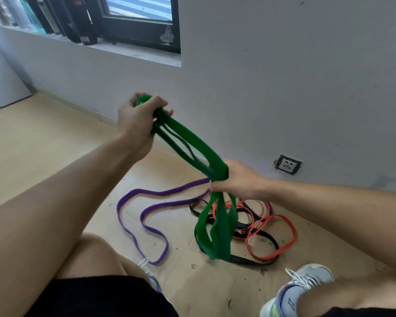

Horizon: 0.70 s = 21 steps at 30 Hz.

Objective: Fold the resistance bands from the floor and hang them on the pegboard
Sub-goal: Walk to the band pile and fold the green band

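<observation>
A wide green resistance band (193, 146), folded into several strands, stretches between my two hands above the floor. My left hand (137, 121) grips its upper folded end, raised at centre left. My right hand (237, 178) grips the bundle lower down, and the green loops hang from it to just above the floor. On the floor lie a purple band (144, 211) spread out at centre, an orange band (286, 245) and a black band (245, 260) tangled together under my right hand. No pegboard is in view.
The grey wall carries a socket (288, 164) low at right. A dark window frame (137, 30) sits above a sill at upper left. My knees and a grey shoe (304, 287) fill the bottom of the view. A white cabinet (2, 88) stands far left.
</observation>
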Motion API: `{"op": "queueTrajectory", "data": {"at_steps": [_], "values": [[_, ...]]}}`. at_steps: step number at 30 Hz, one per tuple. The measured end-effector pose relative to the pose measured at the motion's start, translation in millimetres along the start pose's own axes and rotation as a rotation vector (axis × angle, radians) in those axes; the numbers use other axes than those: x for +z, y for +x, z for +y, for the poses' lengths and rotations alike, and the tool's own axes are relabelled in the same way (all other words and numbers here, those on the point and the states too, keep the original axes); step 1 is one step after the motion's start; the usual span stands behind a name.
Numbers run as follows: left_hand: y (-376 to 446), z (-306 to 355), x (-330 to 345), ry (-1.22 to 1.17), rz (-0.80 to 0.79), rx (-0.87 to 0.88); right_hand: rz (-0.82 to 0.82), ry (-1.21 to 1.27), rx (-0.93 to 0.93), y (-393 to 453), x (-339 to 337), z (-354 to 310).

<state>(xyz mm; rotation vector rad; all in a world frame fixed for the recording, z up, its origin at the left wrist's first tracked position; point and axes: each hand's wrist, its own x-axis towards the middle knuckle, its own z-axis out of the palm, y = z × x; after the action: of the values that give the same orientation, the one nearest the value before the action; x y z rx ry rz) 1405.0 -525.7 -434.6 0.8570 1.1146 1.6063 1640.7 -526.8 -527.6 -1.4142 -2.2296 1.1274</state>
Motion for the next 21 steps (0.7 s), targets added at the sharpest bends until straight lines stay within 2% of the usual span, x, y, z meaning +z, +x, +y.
{"op": "queueTrajectory", "data": {"at_steps": [2,5,9,13,16,18,21], "values": [[11,-8,-24,0.130,-0.063,-0.041,0.098,0.068,0.009,-1,-18,1],[15,-23,-47,0.357,-0.277,-0.210,0.169,0.045,-0.019,-3,-37,4],[9,-30,-44,0.974,-0.538,-0.232,0.144,-0.101,-0.082,-7,-43,1],[7,-25,-23,1.265,-0.612,-0.318,0.126,-0.165,-0.120,-9,-43,-5],[6,-20,-13,1.556,-0.649,-0.246,0.141,-0.156,-0.124,-10,-44,-7],[1,-16,-5,1.560,-0.700,-0.200,0.111,-0.166,-0.136,-11,-41,-10],[-18,-20,18,1.377,-0.831,-0.211,0.029,-0.166,-0.160,-15,-30,-16]]}}
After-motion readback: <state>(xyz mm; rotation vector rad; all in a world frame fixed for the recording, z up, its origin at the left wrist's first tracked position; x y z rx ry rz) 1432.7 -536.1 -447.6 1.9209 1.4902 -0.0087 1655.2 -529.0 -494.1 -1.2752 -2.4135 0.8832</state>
